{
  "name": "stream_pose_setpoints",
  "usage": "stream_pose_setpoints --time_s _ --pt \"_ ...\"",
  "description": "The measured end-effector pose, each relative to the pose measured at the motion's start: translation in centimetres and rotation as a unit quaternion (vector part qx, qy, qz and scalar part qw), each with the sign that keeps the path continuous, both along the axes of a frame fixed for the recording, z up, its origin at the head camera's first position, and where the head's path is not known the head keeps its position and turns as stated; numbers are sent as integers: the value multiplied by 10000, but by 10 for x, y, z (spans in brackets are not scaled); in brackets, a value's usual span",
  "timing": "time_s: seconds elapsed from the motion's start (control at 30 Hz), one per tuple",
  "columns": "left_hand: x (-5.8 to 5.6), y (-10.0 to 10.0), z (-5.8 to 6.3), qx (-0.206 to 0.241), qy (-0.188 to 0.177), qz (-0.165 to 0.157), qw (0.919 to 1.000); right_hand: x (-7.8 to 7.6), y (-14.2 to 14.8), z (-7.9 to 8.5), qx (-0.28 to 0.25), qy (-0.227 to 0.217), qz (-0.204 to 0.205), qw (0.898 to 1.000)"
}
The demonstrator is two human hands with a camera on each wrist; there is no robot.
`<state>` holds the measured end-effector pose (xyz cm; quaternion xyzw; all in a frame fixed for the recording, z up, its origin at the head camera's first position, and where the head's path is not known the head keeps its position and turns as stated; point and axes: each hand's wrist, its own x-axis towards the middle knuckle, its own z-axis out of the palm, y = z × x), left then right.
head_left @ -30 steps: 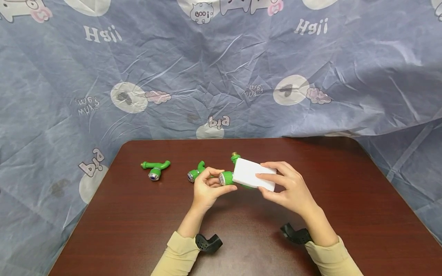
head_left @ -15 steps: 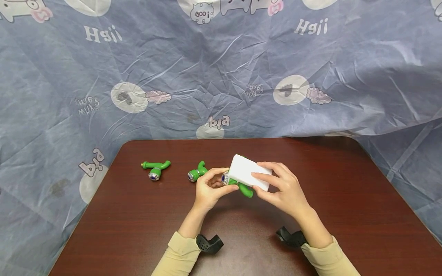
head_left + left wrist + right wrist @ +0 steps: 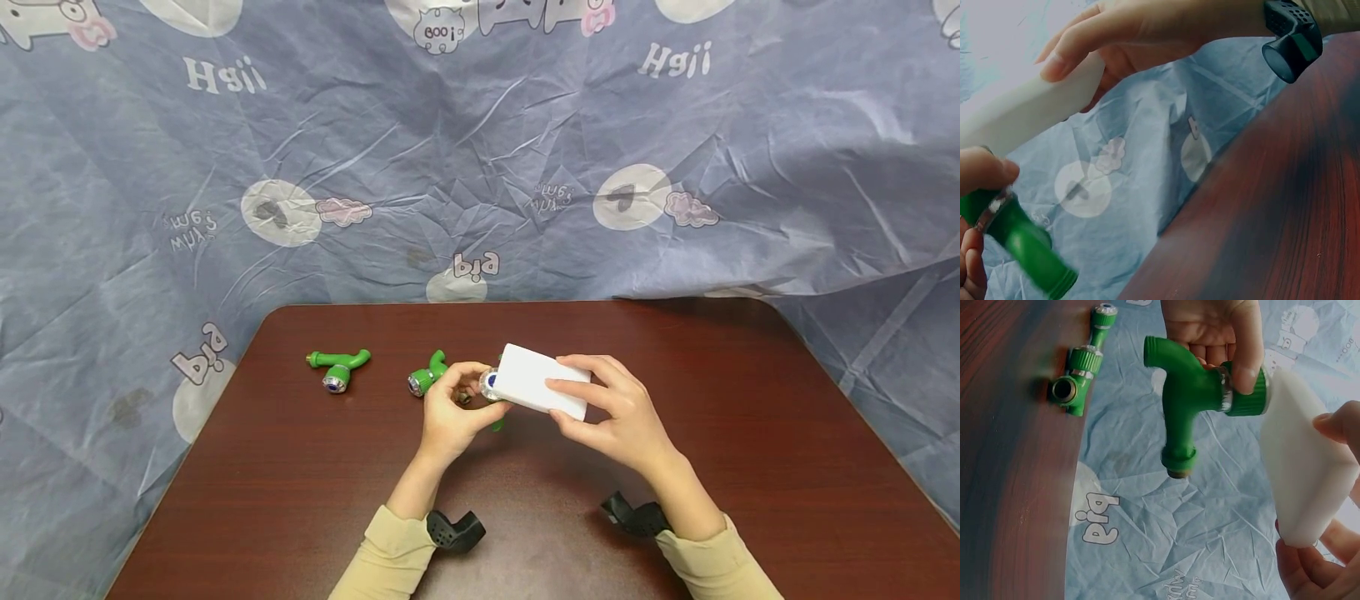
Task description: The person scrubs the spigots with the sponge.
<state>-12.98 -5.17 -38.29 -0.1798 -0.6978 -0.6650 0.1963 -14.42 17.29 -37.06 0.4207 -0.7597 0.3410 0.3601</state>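
Observation:
In the head view my left hand (image 3: 448, 417) pinches the knob of a green plastic faucet (image 3: 1182, 394) between thumb and fingers. The knob is ribbed with a clear and blue cap; the curved spout and brass-coloured threaded end show in the right wrist view. My right hand (image 3: 622, 408) grips a white block-shaped sponge (image 3: 536, 382), thumb on one side and fingers on the other. One end of the sponge lies right at the capped end of the knob. From the head view the sponge hides most of the faucet body.
Two more green faucets lie on the dark red-brown table (image 3: 300, 483): one faucet (image 3: 339, 367) at the left, another faucet (image 3: 426, 377) just beyond my left hand. A blue-grey printed cloth (image 3: 480, 167) hangs behind the table. Black curved wrist mounts (image 3: 456, 531) sit at both cuffs.
The faucet has turned in my left hand, its capped end now facing more toward the head camera. My right hand and the sponge have shifted slightly left, over the knob.

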Motion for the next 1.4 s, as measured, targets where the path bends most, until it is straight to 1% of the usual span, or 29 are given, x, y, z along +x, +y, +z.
stream_pose_setpoints --time_s 0.13,0.23,0.3,0.4,0.47,0.53,0.6,0.67,0.73,0.8,0.87,1.03,1.1,1.17,1.23,1.33,1.4 --pt "2 0 0 -214 93 218 9995 3 -5 -1 79 -56 77 9999" --pt "3 1 1 -418 268 306 9983 6 -9 -3 215 -91 -106 9997" --pt "3 2 2 -521 355 356 9974 7 -11 -5 307 -135 -378 9987" --pt "4 2 3 -580 382 406 9968 6 -10 -7 315 -270 -933 9948" --pt "4 2 4 -566 345 414 9969 6 -8 -7 184 -332 -1275 9911" --pt "4 2 4 -550 301 406 9972 5 -6 -6 -10 -359 -1416 9893" --pt "4 1 4 -537 271 400 9974 5 -6 -5 -164 -307 -1311 9908" --pt "3 1 3 -527 251 399 9975 6 -8 -4 -192 -242 -991 9946" --pt "3 1 3 -541 275 408 9973 7 -11 -4 -62 -185 -682 9975" --pt "2 1 3 -559 303 408 9971 7 -13 -5 77 -145 -518 9985" --pt "2 0 3 -563 330 414 9970 6 -13 -6 162 -112 -579 9981" --pt "1 0 2 -467 220 393 9979 1 -6 -9 -16 -8 -1196 9928" --pt "1 -1 3 -425 142 409 9982 -1 -3 -9 -110 3 -1354 9907" --pt "1 -2 4 -373 56 400 9985 -3 -1 -10 -151 -19 -1424 9897" --pt "1 -3 4 -301 -22 355 9989 -3 1 -10 -160 -139 -1394 9900" --pt "0 -5 4 -165 -130 167 9996 -4 4 -11 -96 -385 -1376 9897" --pt "-2 -5 3 -35 -131 -4 9999 -4 5 -12 -38 -561 -1397 9886"
